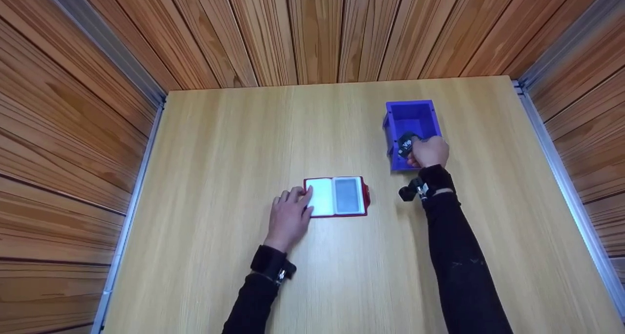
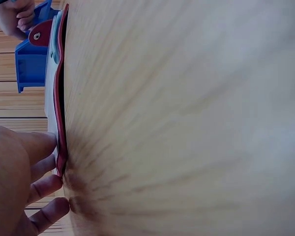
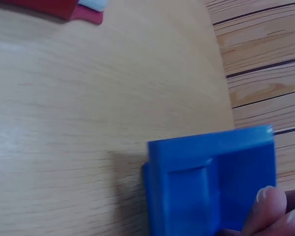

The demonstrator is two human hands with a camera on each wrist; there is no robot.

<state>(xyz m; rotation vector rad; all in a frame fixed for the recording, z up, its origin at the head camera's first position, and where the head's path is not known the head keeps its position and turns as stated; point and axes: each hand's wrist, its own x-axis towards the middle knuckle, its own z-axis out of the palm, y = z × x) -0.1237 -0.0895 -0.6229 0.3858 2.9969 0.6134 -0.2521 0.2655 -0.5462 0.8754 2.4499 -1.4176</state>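
An open red card holder [image 1: 365, 196] with clear sleeve pages lies on the table, its snap tab at the right. My left hand [image 1: 289, 216] rests at its left edge, with fingertips on the page and others by the red cover [image 2: 60, 98]. Over the near half of a blue-purple bin [image 1: 412, 110], my right hand [image 1: 430, 151] grips a small black object [image 1: 406, 144] with white markings; its exact kind cannot be told. In the right wrist view, curled fingers [image 3: 273, 211] show above the bin's inside, and the black object is out of sight.
The light wood table [image 1: 219, 143] is bordered by metal rails [image 1: 132, 212] and wood-plank walls [image 1: 317, 31]. The bin stands toward the back right, some way beyond the card holder. Each wrist wears a black strap with a small camera [image 1: 410, 191].
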